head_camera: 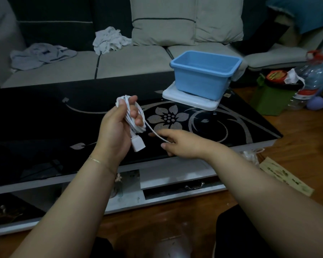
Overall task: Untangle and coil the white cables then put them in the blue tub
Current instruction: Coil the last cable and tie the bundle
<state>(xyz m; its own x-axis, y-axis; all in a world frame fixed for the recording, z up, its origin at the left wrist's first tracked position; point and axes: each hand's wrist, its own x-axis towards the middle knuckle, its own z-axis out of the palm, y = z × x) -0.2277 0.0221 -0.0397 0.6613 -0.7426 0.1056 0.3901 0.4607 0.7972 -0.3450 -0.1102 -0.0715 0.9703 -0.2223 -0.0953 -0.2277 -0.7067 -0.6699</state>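
My left hand (116, 127) is closed around a coiled bundle of white cable (133, 118), held above the black glass table (45, 118). A white plug end (137, 143) hangs below the bundle near my palm. One loose strand runs from the coil down to the right into my right hand (183, 144), whose fingers pinch it just above the table. The blue tub (203, 75) stands on a white lid at the table's far right, and looks empty from here.
A white lid (190, 101) lies under the tub. Behind the table is a sofa with crumpled cloths (108, 40) and cushions. To the right, on the wooden floor, stand a green box (272, 97) and plastic bottles (309, 77). A printed paper strip (285, 175) lies by the table's right corner.
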